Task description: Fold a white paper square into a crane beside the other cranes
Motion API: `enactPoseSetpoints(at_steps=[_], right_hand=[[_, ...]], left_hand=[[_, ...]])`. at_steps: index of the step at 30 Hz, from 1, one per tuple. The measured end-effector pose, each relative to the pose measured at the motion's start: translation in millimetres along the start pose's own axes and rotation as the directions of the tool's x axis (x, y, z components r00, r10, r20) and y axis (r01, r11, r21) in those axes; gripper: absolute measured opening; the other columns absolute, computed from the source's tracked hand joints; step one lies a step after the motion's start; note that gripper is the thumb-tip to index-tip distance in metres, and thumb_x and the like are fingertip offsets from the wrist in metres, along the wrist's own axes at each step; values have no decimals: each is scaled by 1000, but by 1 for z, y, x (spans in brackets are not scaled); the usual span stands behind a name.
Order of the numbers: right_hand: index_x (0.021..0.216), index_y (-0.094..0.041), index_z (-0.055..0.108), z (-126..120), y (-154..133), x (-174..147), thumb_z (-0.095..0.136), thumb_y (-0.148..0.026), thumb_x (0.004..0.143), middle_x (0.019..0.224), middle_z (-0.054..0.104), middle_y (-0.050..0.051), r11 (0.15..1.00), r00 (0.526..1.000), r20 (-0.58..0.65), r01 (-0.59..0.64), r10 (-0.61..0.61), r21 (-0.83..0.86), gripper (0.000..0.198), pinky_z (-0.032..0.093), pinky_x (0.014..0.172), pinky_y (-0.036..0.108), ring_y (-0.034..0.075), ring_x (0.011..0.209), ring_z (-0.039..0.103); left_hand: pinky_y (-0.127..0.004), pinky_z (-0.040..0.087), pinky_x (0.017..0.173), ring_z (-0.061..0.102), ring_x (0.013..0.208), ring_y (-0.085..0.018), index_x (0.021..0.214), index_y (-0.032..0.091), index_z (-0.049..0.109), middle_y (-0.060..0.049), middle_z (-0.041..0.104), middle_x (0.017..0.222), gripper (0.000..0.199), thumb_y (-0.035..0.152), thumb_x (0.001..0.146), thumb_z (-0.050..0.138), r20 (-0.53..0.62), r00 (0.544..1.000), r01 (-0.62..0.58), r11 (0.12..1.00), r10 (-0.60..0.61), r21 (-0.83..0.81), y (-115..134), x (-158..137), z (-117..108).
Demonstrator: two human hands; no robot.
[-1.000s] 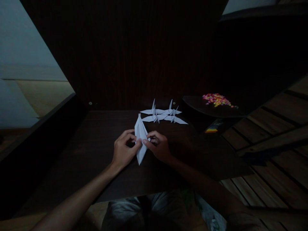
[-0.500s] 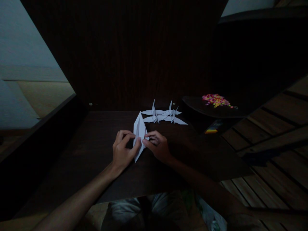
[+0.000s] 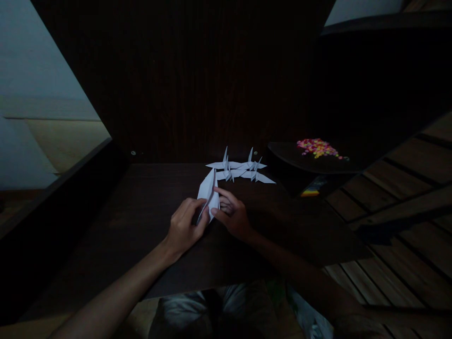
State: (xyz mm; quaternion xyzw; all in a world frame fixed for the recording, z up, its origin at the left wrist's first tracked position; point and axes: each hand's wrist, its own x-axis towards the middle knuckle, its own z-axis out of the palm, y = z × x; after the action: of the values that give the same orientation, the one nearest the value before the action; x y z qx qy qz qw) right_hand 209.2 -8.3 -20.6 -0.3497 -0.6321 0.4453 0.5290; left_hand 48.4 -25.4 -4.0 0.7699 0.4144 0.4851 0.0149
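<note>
Overall, desk edges: the dark desktop [image 3: 130,221] runs from a back panel [image 3: 176,84] to a front edge just before the person's lap; a raised side board [image 3: 60,188] bounds it at left, a rounded shelf [image 3: 293,159] at right.
Room about the hands: a wide stretch of desktop lies between the side board and the left hand [image 3: 183,221]; another lies between the right hand [image 3: 235,214] and the shelf. Beyond the paper, four paper cranes [image 3: 264,178] stand close.
Folded white paper [image 3: 208,189]: between both hands at mid-desk, its far tip overlapping the nearest crane's wing in this view.
Left fingers: narrow, pinching the paper's left and lower part against the thumb.
Right fingers: thumb at the lower right edge, index extended along the upper right, the others curled; the paper is held between them.
Change from half a second ago: the far tip has swung right, the near point is drawn in, and the right index reaches farther up.
Materials: crisp, sharply creased white paper; dark wood-grained board; small multicoloured pieces [image 3: 318,148] heaped on the shelf.
</note>
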Motion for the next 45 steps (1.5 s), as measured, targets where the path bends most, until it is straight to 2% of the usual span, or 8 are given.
enactPoseSetpoints(at_steps=[12, 19, 25, 30, 35, 38, 41, 45], right_hand=[[133, -22, 49, 0, -3, 2, 65, -34, 78, 97, 69, 4, 1000, 1000, 11, 1, -1, 27, 59, 55, 76, 33, 20, 88, 66], [124, -22, 54, 1, 2, 4, 60, -31, 81, 99, 67, 5, 1000, 1000, -14, 11, -11, -4, 44, 53, 76, 33, 20, 88, 64], [93, -22, 55, 1, 5, 6, 63, -26, 78, 71, 60, -2, 999, 992, -116, 38, -41, -33, 17, 46, 57, 24, 12, 60, 55], [77, -19, 62, -7, -2, 9, 58, -21, 79, 77, 61, 1, 981, 989, 59, 143, -136, -128, 6, 45, 66, 26, 13, 67, 56], [87, -18, 69, -14, -7, 12, 57, -27, 84, 96, 64, 6, 974, 954, 243, 205, -177, -93, 16, 47, 79, 31, 19, 91, 61], [99, -19, 69, -15, -4, 13, 59, -26, 83, 107, 64, 8, 968, 959, 247, 186, -141, -171, 20, 48, 84, 33, 20, 99, 61], [120, -21, 58, -15, 1, 14, 59, -23, 83, 112, 65, 8, 969, 974, 209, 128, -83, -212, 37, 49, 86, 33, 19, 102, 61], [131, -22, 45, -19, 1, 14, 62, -23, 82, 99, 69, 4, 950, 970, 236, 126, -58, -287, 52, 50, 82, 31, 17, 92, 65]], left_hand=[[-31, 49, 68, 57, 72, -17, 121, 16, 61, -6, 61, 77, 36, 20, 88, 49, 123, 987, -90, 989, 104, -114, -3, 2, -2], [-30, 49, 71, 59, 71, -16, 118, 18, 63, -5, 65, 78, 33, 20, 88, 51, 130, 992, 29, 979, -3, -202, -3, 3, -2], [-32, 49, 73, 60, 75, -16, 120, 19, 61, -6, 66, 85, 35, 17, 86, 55, 99, 993, -49, 974, 72, -219, -8, 3, -2], [-35, 48, 82, 56, 97, -20, 128, 22, 54, -9, 59, 107, 48, 21, 81, 64, 23, 993, -110, 992, 111, -67, -10, 4, -5], [-45, 38, 93, 49, 113, -27, 113, 27, 64, -9, 57, 122, 35, 28, 78, 68, 28, 989, -148, 978, 145, 146, -12, 7, -10], [-51, 27, 100, 49, 115, -28, 103, 28, 68, -5, 65, 114, 23, 30, 80, 66, 69, 992, -119, 968, 106, 220, -14, 10, -13], [-53, 18, 104, 55, 109, -26, 102, 26, 67, -4, 70, 101, 19, 29, 85, 61, 111, 993, -70, 970, 45, 234, -18, 13, -16], [-46, 28, 97, 60, 92, -21, 110, 23, 65, -4, 71, 93, 27, 34, 88, 55, 284, 959, -48, 985, -1, 163, -28, 17, -19]])
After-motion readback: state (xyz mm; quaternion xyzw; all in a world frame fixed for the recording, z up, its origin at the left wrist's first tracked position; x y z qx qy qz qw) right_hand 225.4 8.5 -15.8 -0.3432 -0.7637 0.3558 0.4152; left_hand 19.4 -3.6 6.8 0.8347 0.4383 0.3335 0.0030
